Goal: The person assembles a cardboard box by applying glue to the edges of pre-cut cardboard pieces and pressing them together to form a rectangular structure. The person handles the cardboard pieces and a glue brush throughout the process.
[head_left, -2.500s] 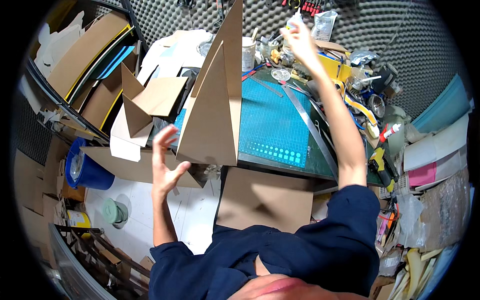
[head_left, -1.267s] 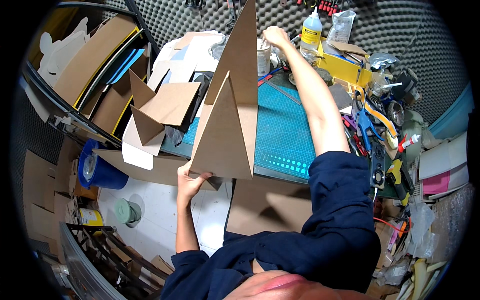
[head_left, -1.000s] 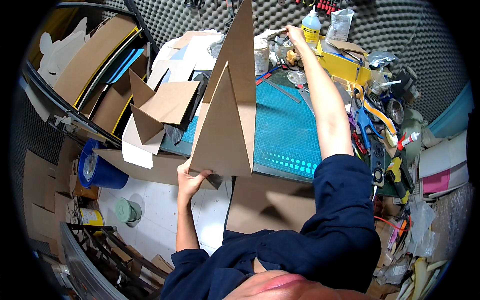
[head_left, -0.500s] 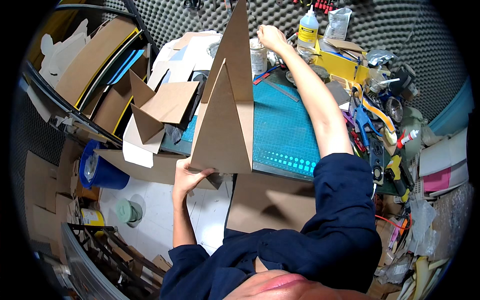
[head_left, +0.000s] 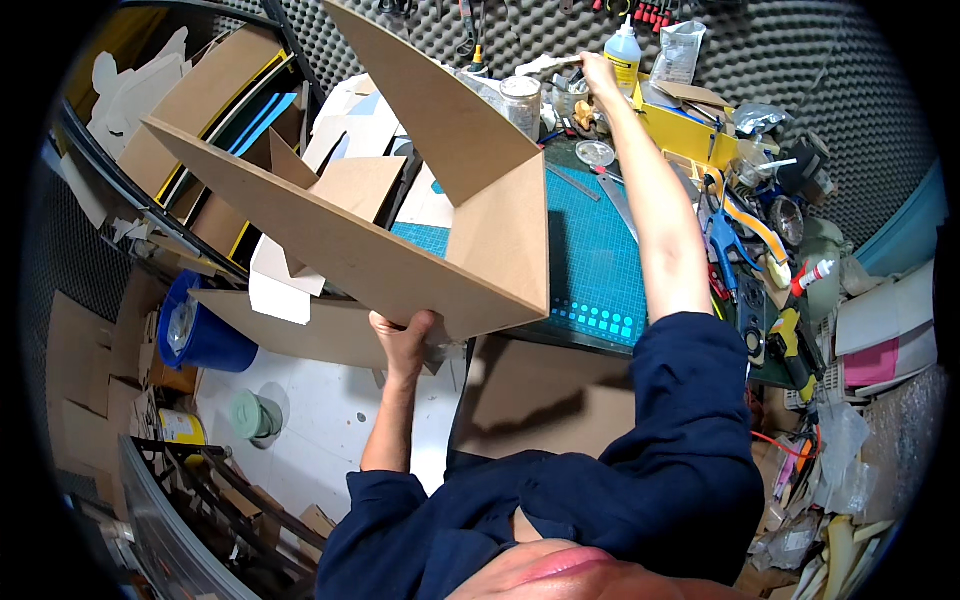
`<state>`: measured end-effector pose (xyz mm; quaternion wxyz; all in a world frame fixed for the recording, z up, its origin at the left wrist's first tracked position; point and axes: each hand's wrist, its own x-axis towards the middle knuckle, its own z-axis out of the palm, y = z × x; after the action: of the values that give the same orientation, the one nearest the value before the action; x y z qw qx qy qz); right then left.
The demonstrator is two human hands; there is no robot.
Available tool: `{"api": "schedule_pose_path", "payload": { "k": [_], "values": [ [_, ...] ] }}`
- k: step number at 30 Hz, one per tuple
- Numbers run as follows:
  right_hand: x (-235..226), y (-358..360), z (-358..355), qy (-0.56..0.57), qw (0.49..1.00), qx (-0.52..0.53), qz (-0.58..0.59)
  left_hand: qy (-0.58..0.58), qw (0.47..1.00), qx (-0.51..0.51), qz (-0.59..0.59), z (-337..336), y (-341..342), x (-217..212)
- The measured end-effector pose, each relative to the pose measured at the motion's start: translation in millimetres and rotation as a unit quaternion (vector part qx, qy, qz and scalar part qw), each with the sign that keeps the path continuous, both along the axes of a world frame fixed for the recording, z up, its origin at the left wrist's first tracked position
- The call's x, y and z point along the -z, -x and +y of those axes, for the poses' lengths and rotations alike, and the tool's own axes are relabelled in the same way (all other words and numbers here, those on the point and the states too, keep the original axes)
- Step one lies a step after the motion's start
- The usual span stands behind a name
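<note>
A brown fibreboard piece stands tilted over the bench: two long pointed triangular panels (head_left: 330, 235) joined to a square base panel (head_left: 505, 235), with their tips toward the upper left. My left hand (head_left: 403, 340) is closed on the lower edge of the near panel, thumb on its face. Across the bench, my right hand (head_left: 600, 78) is closed on a thin stick-like tool whose pale, whitish end (head_left: 545, 65) points left, above a glass jar (head_left: 521, 105) with whitish contents. Whether it is a brush, I cannot make out. A clear bottle (head_left: 622, 55) with a yellow label stands behind that hand.
Under the piece lies a green cutting mat (head_left: 590, 260). A steel ruler (head_left: 618, 205) and a round clear lid (head_left: 595, 153) are near my right forearm. Tools and a blue glue gun (head_left: 722, 240) crowd the right side. A blue bin (head_left: 210, 330) stands on the floor at left.
The fibreboard piece has turned in my left hand, its tips swinging left. My right hand has moved right, away from the jar, and the pale-ended tool now shows.
</note>
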<state>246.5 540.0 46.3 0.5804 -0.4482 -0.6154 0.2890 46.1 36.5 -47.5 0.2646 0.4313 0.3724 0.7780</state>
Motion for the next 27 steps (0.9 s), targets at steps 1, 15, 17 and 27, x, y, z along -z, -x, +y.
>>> {"api": "schedule_pose_path", "payload": {
  "k": [1,15,17,27],
  "values": [
    [-3.1,-13.8,-2.9,0.019,0.999,-0.021,0.041,-0.016,0.999,-0.017,-0.028,2.0,-12.8,2.4],
    [-44.4,-105.9,-197.0,0.069,0.91,-0.227,0.34,0.054,0.998,0.038,-0.026,2.1,-110.2,36.6],
    [-45.9,-116.1,-228.3,0.057,0.908,-0.225,0.35,0.144,0.988,0.038,0.05,6.2,-103.6,39.3],
    [-32.2,-160.9,-343.4,-0.021,0.925,-0.153,0.346,0.197,0.968,0.076,0.135,31.8,-108.6,6.3]
  ]
}}
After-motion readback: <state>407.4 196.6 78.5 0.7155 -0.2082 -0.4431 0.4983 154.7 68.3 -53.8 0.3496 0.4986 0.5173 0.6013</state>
